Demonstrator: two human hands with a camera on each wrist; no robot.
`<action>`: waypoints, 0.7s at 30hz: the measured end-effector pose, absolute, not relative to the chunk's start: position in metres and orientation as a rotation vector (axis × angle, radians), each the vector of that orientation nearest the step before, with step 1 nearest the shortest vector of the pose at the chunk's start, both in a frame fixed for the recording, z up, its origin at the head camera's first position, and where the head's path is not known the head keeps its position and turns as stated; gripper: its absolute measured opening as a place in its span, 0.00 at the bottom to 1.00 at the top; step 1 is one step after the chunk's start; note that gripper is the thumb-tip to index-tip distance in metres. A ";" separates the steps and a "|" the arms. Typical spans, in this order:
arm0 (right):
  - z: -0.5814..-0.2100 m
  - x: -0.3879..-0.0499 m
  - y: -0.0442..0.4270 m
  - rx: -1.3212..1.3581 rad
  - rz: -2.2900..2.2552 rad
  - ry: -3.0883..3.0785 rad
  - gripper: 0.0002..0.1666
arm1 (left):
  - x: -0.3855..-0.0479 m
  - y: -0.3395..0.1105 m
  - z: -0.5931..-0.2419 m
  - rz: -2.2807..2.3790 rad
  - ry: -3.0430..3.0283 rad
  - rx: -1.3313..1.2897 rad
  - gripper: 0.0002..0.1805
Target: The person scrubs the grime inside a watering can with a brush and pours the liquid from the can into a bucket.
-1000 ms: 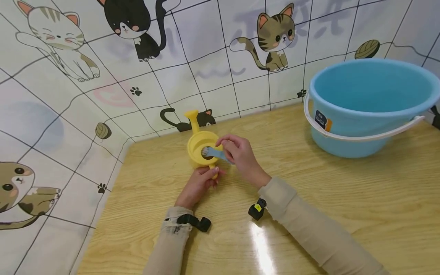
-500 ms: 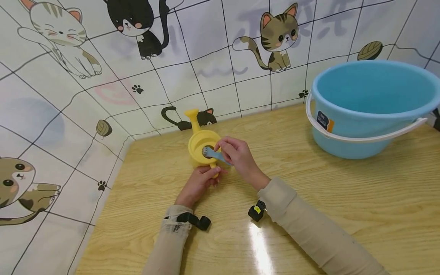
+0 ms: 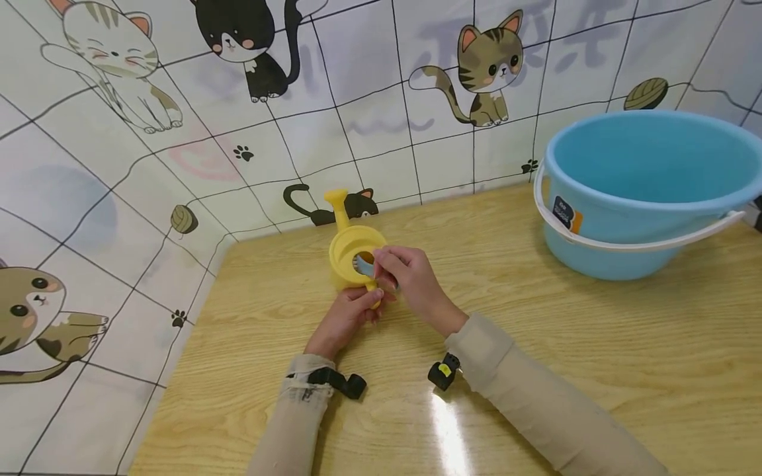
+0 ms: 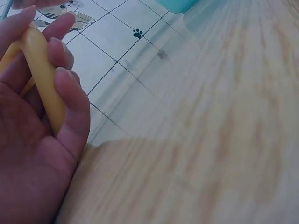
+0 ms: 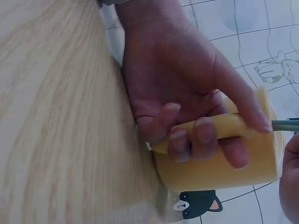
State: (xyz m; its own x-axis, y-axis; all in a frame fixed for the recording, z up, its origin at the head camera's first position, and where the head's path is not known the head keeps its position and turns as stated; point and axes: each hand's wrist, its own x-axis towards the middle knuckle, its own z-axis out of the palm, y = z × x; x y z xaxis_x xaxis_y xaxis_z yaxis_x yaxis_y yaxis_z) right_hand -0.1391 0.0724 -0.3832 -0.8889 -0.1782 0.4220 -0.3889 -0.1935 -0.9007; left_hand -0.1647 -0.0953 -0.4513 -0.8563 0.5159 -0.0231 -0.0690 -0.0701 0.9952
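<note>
A yellow watering can (image 3: 342, 254) stands on the table near the wall, its spout toward the wall. My left hand (image 3: 345, 318) grips the can's handle (image 4: 46, 84), with the fingers curled round it in the left wrist view. My right hand (image 3: 419, 287) is at the can's right rim and pinches a light blue brush (image 3: 365, 267), whose bristle end is inside the can's opening. In the right wrist view the left hand (image 5: 182, 79) shows round the handle, beside the can's body (image 5: 219, 168), and a thin stick (image 5: 285, 125) crosses the rim.
A large blue bucket (image 3: 613, 248) with a white handle (image 3: 643, 246) stands at the right on the wooden table (image 3: 268, 284). A wall (image 3: 381, 119) with cat drawings runs behind and along the left. Black cameras are strapped at both wrists.
My right hand has shifted slightly and its fingers cover more of the brush, which sits more steeply in the opening. The left hand keeps its grip. The whole view has moved slightly.
</note>
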 end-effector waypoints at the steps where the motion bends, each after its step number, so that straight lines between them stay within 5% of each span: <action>1: -0.385 -0.141 0.073 0.659 2.233 -1.883 0.21 | -0.165 -0.095 -0.451 1.981 1.812 0.477 0.18; 11: -0.378 -0.134 0.074 0.711 2.231 -1.971 0.17 | -0.165 -0.094 -0.450 1.966 1.810 0.492 0.22; 21: -0.378 -0.136 0.077 0.708 2.040 -2.162 0.24 | -0.163 -0.094 -0.450 1.947 1.833 0.502 0.26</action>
